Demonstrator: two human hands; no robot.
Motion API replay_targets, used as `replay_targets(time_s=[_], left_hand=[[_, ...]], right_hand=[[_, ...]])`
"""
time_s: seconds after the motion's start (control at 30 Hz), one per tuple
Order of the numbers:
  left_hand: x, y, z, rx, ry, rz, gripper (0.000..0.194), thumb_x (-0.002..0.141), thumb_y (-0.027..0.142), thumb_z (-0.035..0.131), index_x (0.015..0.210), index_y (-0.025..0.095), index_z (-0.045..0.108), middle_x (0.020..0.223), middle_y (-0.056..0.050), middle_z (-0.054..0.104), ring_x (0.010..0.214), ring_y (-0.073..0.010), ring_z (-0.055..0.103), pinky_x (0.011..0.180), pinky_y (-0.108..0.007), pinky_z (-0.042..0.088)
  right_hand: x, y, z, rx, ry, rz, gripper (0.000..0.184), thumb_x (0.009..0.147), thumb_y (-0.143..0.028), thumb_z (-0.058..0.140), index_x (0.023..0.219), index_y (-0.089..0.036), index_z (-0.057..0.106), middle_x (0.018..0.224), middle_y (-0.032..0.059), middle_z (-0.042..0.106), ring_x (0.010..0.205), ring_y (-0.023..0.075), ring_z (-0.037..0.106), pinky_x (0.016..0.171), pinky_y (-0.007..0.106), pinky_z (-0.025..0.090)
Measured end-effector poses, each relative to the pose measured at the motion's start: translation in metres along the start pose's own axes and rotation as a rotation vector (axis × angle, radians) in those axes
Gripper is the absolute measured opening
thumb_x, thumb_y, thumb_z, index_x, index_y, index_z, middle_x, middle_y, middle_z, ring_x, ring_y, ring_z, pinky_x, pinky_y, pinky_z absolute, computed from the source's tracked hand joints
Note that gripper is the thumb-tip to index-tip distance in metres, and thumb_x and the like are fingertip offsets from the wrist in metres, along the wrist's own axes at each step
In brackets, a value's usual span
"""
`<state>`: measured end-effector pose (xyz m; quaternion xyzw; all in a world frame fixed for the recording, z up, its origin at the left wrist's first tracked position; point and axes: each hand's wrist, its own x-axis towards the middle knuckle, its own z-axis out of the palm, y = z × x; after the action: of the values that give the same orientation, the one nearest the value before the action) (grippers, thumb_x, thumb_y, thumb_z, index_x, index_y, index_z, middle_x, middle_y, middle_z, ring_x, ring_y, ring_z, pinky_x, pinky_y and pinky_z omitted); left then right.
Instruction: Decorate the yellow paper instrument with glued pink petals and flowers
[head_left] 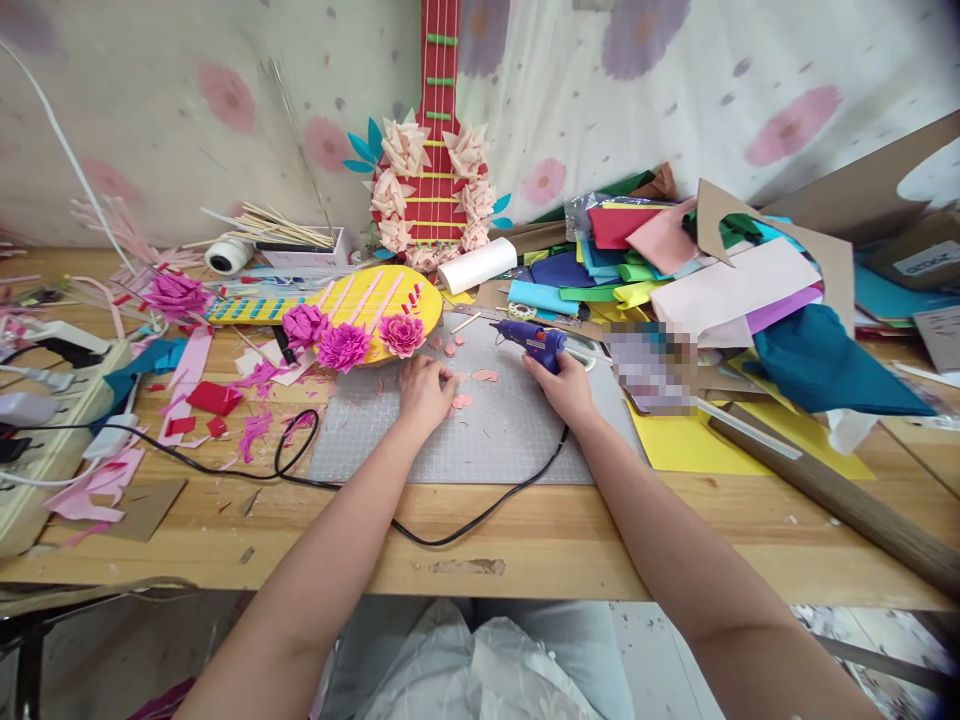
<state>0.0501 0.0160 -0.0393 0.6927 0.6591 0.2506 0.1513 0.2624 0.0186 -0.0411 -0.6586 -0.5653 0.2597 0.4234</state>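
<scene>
My right hand [566, 390] is closed around the grip of a blue glue gun [531, 340], its nozzle pointing left over the grey cutting mat [495, 440]. My left hand [424, 390] rests on the mat with fingers curled, touching small pink paper petals [463, 401]. More pink petals [484, 376] lie between the hands. Just beyond them lies a yellow paper guitar [375, 300] with magenta paper flowers [343, 345] on its body.
The glue gun's black cord [420, 535] loops across the wooden table's front. A red paper guitar [435, 170] leans on the back wall. Coloured paper sheets [675, 270] pile at right, pink scraps [97, 485] and a power strip [45, 420] at left.
</scene>
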Motion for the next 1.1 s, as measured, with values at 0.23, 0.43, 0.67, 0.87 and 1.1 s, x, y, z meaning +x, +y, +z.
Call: replay_targets(time_s=[0.23,0.43,0.67,0.87,1.1], left_hand=[[0.0021,0.0056,-0.0005,0.021,0.023,-0.083,0.02,0.074,0.035,0.06,0.09,0.021,0.061,0.106,-0.009,0.054,0.11,-0.0273,0.046,0.095,-0.042,0.033],[0.0052,0.0091,-0.001,-0.015,0.002,-0.148,0.011,0.072,0.031,0.063,0.077,0.021,0.064,0.104,-0.008,0.055,0.108,-0.0261,0.048,0.096,-0.041,0.033],[0.0043,0.0058,0.002,-0.029,0.041,-0.108,0.014,0.075,0.034,0.06,0.072,0.021,0.063,0.099,-0.007,0.058,0.103,-0.0241,0.051,0.093,-0.041,0.035],[0.0044,0.0034,0.0009,-0.091,0.101,-0.09,0.008,0.078,0.026,0.055,0.077,0.021,0.06,0.091,-0.005,0.062,0.092,-0.02,0.055,0.086,-0.037,0.039],[0.0048,0.0028,0.0006,-0.005,0.11,-0.069,0.015,0.078,0.031,0.056,0.086,0.019,0.059,0.102,-0.009,0.06,0.104,-0.0255,0.051,0.091,-0.04,0.036]], right_hand=[[-0.0022,-0.0051,-0.0006,-0.002,-0.011,-0.006,0.043,0.067,-0.056,0.055,0.077,-0.015,0.061,0.071,0.0058,0.062,0.065,0.0187,0.052,0.059,0.029,0.038],[-0.0033,-0.0059,-0.0011,0.018,-0.019,-0.004,0.041,0.068,-0.056,0.055,0.076,-0.016,0.059,0.069,0.0052,0.061,0.064,0.0181,0.051,0.059,0.029,0.038],[-0.004,-0.0061,-0.0008,0.045,-0.016,-0.001,0.043,0.068,-0.056,0.056,0.08,-0.016,0.061,0.07,0.0055,0.062,0.066,0.0185,0.051,0.061,0.03,0.04],[-0.0042,-0.0063,-0.0006,0.068,-0.008,-0.001,0.042,0.068,-0.056,0.056,0.081,-0.016,0.061,0.071,0.0054,0.062,0.066,0.0186,0.052,0.06,0.03,0.04],[-0.0039,-0.0044,0.0003,0.078,-0.017,0.008,0.04,0.068,-0.055,0.056,0.078,-0.016,0.06,0.073,0.0057,0.062,0.066,0.0177,0.051,0.06,0.029,0.04]])
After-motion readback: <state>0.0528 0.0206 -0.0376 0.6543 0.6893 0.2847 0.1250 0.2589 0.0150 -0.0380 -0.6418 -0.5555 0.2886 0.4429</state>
